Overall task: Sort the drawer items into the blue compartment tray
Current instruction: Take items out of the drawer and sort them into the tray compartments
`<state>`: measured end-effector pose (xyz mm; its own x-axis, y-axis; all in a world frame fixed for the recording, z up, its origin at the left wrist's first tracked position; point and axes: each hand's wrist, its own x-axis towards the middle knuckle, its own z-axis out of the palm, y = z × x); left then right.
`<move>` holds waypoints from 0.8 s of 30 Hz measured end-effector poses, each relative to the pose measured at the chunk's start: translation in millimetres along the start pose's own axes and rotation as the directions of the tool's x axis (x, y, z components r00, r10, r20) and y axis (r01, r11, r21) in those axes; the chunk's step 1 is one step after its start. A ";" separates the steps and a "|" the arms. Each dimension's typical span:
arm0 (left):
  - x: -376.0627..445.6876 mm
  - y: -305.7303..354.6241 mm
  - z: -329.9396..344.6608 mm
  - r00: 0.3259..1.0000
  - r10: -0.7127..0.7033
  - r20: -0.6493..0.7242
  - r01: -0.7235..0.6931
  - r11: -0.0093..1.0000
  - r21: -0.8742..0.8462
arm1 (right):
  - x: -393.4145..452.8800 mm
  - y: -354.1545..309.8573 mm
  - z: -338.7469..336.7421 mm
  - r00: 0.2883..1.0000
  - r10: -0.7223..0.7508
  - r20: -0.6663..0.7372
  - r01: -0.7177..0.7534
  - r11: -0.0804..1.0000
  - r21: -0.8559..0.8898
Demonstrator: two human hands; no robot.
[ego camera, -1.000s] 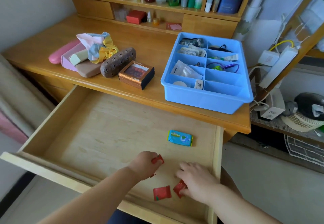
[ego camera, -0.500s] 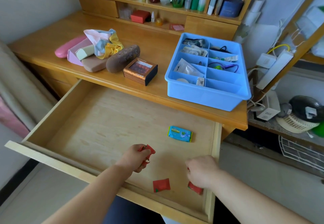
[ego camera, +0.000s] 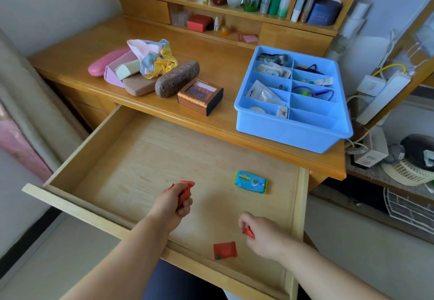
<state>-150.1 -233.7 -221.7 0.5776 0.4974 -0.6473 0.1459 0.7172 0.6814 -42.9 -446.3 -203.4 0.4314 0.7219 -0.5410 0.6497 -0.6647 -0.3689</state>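
Observation:
The wooden drawer (ego camera: 98,154) is pulled wide open below the desk. My left hand (ego camera: 172,208) grips red packets (ego camera: 185,190) above the drawer floor. Near the drawer's right front my right hand (ego camera: 265,236) pinches another red packet (ego camera: 248,232). One red packet (ego camera: 225,250) lies loose between my hands, close to the front edge. A blue wipes pack (ego camera: 250,181) lies further back on the right. On the desk at the right stands the blue compartment tray (ego camera: 288,133), several of its cells holding small items; its two near right cells look empty.
On the desk to the left of the tray sit a copper box (ego camera: 200,95), a brown glasses case (ego camera: 177,78), pink cases (ego camera: 105,62) and crumpled cloth (ego camera: 152,55). A shelf with bottles runs behind. Power strips and a fan stand right of the desk.
My left hand rose off the drawer floor with red packets in it. My right hand picked up a red packet at the drawer's right front and lifted it slightly.

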 end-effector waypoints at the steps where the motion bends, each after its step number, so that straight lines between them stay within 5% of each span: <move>1: -0.5 -0.5 0.1 1.000 0.001 0.001 -0.001 1.000 0.008 | 3.1 -6.0 4.9 0.999 -0.032 -0.022 0.031 0.999 -0.011; 6: -5.0 -2.0 3.0 1.000 -0.012 0.022 0.010 0.998 0.066 | 11.2 -18.9 34.7 0.988 -0.126 0.086 0.146 0.947 -0.287; 10: -7.0 -1.6 4.8 0.999 -0.012 0.035 0.008 0.994 0.106 | 9.9 -11.1 43.0 0.991 -0.095 0.093 0.119 0.950 -0.288; 12: -9.3 -2.1 7.3 0.999 -0.004 0.042 -0.001 0.992 0.130 | 6.4 -8.3 39.2 1.000 -0.015 0.011 0.016 0.993 -0.117; 14: -13.9 -2.8 12.1 0.998 -0.004 0.060 -0.006 0.986 0.164 | 5.0 -5.6 27.2 0.996 0.085 -0.017 -0.077 0.959 0.272; 17: -25.8 -2.9 31.3 0.989 -0.025 0.143 -0.010 0.971 0.240 | 3.9 -9.9 -6.0 0.995 0.093 -0.048 -0.028 0.679 0.734; 20: -40.1 6.7 62.8 0.965 0.026 0.261 -0.116 0.935 0.336 | -3.4 -24.3 -46.5 0.993 0.030 -0.116 0.085 0.504 0.860; 24: -59.7 33.1 95.8 0.861 0.182 0.474 -0.427 0.766 0.480 | -13.1 -33.5 -95.7 0.993 -0.110 -0.039 0.102 0.660 0.744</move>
<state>-102.8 -286.5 -127.7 0.9051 0.3274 -0.2714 0.2513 0.1029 0.9624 -10.4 -415.1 -111.7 0.3810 0.7978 -0.4673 0.0070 -0.5079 -0.8614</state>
